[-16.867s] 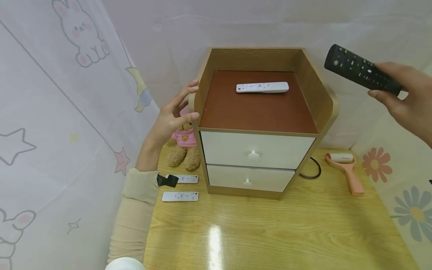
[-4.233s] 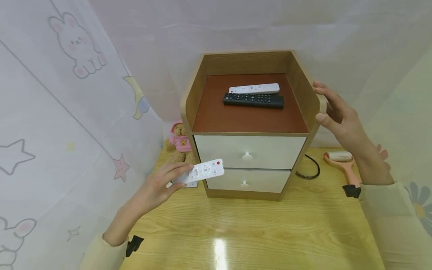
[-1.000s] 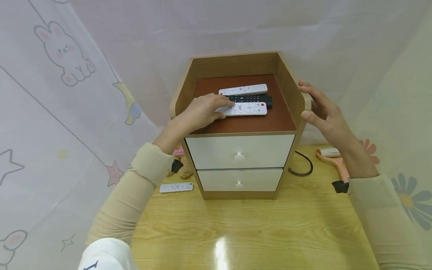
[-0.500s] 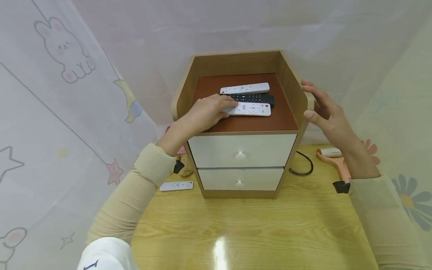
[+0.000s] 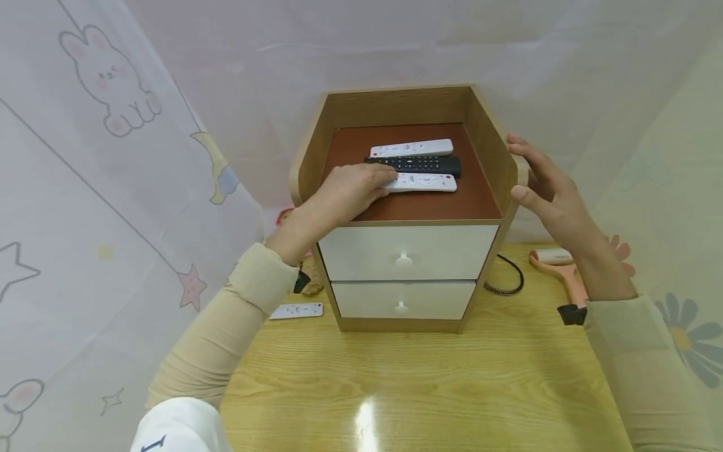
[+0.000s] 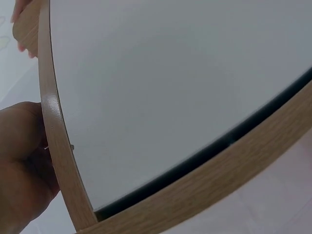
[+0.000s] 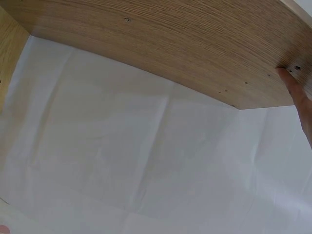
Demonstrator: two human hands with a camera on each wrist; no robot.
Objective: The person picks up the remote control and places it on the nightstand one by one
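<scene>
In the head view, my left hand (image 5: pixel 356 185) holds the left end of a white remote control (image 5: pixel 426 182) low on the cabinet's brown top. Fingers lie over that remote, the thumb along its near side; its left end is hidden. Just behind it lies a black remote (image 5: pixel 435 165), and behind that a second white remote (image 5: pixel 415 148). My right hand (image 5: pixel 553 191) rests against the right side panel of the small cabinet (image 5: pixel 403 251), thumb at the front edge, fingers along the outside. The right wrist view shows a finger (image 7: pixel 292 85) touching that wooden panel.
Another white remote (image 5: pixel 297 311) lies on the wooden table (image 5: pixel 361 376) left of the cabinet. A teddy bear (image 5: pixel 312 282) is mostly hidden behind my left arm. To the right are a black coiled cord (image 5: pixel 508 289) and an orange lint roller (image 5: pixel 565 270).
Black remote, then a white one, came onto the cabinet top. My left hand took that white one from the table's left; my right hand moved to the panel. Lately, only slight shifts.
</scene>
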